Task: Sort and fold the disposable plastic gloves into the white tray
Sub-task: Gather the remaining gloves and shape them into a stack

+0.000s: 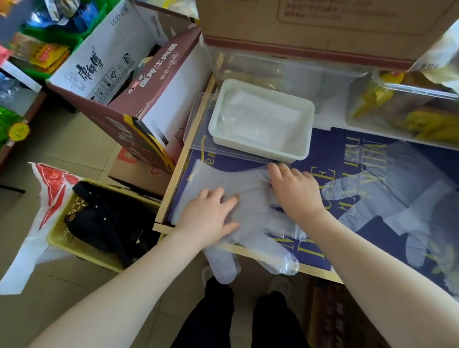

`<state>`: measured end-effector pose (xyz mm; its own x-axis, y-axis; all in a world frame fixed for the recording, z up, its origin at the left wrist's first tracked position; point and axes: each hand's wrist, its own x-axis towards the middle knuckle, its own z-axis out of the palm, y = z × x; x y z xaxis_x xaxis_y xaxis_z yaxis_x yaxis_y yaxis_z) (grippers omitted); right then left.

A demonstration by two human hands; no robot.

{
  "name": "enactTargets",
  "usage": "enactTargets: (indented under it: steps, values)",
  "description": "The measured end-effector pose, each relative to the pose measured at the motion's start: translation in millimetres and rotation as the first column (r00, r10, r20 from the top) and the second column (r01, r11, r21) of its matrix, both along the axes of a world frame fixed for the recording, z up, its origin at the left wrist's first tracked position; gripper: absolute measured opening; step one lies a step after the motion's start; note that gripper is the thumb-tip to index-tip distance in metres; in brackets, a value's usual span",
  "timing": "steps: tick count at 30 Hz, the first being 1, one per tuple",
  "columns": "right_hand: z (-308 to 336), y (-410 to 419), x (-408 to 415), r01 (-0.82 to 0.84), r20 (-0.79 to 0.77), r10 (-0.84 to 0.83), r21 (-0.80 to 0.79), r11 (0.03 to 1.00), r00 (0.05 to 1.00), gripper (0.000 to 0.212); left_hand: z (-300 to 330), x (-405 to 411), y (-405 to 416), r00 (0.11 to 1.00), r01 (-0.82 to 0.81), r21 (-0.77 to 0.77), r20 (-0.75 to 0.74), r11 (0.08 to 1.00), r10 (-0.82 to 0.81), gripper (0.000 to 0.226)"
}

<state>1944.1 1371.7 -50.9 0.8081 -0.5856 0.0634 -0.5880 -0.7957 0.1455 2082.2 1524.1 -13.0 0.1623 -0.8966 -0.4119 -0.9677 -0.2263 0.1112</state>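
Two bare hands on one clear plastic glove point(251, 207) spread flat on the blue printed table cover point(355, 151); glove fingers hanging over the near table edge. Left hand point(209, 214) flat, fingers straight and slightly spread, pressing the glove's cuff side. Right hand point(293, 189) palm down, fingers bent at the tips against the plastic near the glove's far edge; whether pinching a fold, impossible to tell. One white tray point(262, 119) just beyond the hands, holding a pile of folded gloves, number uncountable. At least two more loose gloves point(399, 191) lying overlapped to the right. Three cardboard boxes around the table, one yellow basket point(67, 243) on the floor at left.
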Motion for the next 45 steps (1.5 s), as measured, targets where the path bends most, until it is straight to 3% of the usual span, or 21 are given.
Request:
enactTargets:
  steps: [4,6,8,10,12,15,17,21,23,25,27,29,31,32,34,36,39,40,42,45]
  values:
    - [-1,-3,-39,0.004,0.053,-0.001,-0.065,0.998,0.999,0.041,1,-3,-8,0.998,-0.035,0.088,0.054,0.996,0.03,0.076]
    - [3,-9,-64,0.039,0.117,-0.036,-0.019,0.999,0.993,0.042,3,-6,-11,0.996,-0.056,0.106,0.075,0.993,0.048,0.078]
    - [8,-20,-91,0.163,0.246,-0.181,0.091,0.982,0.952,0.042,6,-11,-15,0.993,-0.078,0.075,0.099,0.994,0.07,0.073]
    - [11,-37,-120,0.356,0.313,-0.422,0.246,0.901,0.851,0.045,8,-20,-20,0.99,-0.084,-0.01,0.117,0.996,0.085,0.06]
    - [9,-56,-149,0.549,0.203,-0.649,0.386,0.741,0.733,0.064,9,-34,-28,0.993,-0.077,-0.112,0.077,0.991,0.086,0.048]
    - [5,-74,-187,0.723,0.047,-0.808,0.418,0.55,0.588,0.084,10,-65,-45,0.999,-0.004,-0.216,-0.039,0.976,-0.004,0.032]
    - [4,-77,-204,0.773,0.013,-0.835,0.37,0.515,0.55,0.081,9,-85,-58,0.992,0.023,-0.255,-0.116,0.967,-0.054,0.03]
    - [-4,-82,-223,0.708,0.034,-0.747,0.296,0.642,0.664,0.043,7,-125,-85,0.957,0.008,-0.336,-0.27,0.942,-0.104,0.025]
    - [-6,-84,-228,0.635,0.066,-0.695,0.353,0.687,0.716,0.03,6,-142,-98,0.932,-0.062,-0.328,-0.357,0.943,-0.064,0.024]
    - [1,-85,-230,0.568,0.187,-0.713,0.485,0.665,0.676,0.022,9,-158,-112,0.882,-0.135,-0.317,-0.469,0.939,-0.032,0.024]
    - [16,-82,-227,0.469,0.361,-0.733,0.588,0.659,0.577,0.016,13,-174,-127,0.808,-0.22,-0.28,-0.589,0.934,0.014,0.025]
    - [35,-76,-220,0.349,0.474,-0.733,0.664,0.662,0.488,0.012,20,-188,-142,0.653,-0.321,-0.147,-0.75,0.935,0.106,0.032]
    - [53,-71,-214,0.239,0.503,-0.746,0.735,0.635,0.436,0.013,29,-200,-153,0.435,-0.354,0.016,-0.882,0.935,0.18,0.041]
    - [61,-68,-208,0.188,0.499,-0.759,0.77,0.609,0.418,0.013,31,-203,-155,0.39,-0.342,0.047,-0.901,0.939,0.187,0.049]
    - [75,-63,-201,0.104,0.482,-0.775,0.819,0.564,0.409,0.012,37,-207,-156,0.449,-0.291,0.016,-0.88,0.956,0.152,0.059]
    - [84,-61,-194,0.03,0.463,-0.768,0.848,0.529,0.442,0.009,38,-207,-156,0.505,-0.334,-0.04,-0.851,0.942,0.143,0.044]
    - [86,-65,-190,-0.149,0.384,-0.837,0.923,0.354,0.391,0.015,36,-199,-154,0.406,-0.513,-0.034,-0.89,0.858,0.208,0.012]
    - [82,-71,-191,-0.128,0.38,-0.846,0.924,0.359,0.374,0.018,33,-194,-153,0.337,-0.57,0.007,-0.91,0.821,0.242,0.006]
    - [66,-92,-199,0.104,0.384,-0.806,0.874,0.474,0.449,0.016,27,-182,-150,0.251,-0.629,0.092,-0.916,0.772,0.313,0.014]
    - [36,-128,-211,0.483,0.125,-0.751,0.694,0.533,0.649,0.045,22,-166,-143,0.282,-0.611,0.122,-0.89,0.782,0.359,0.015]
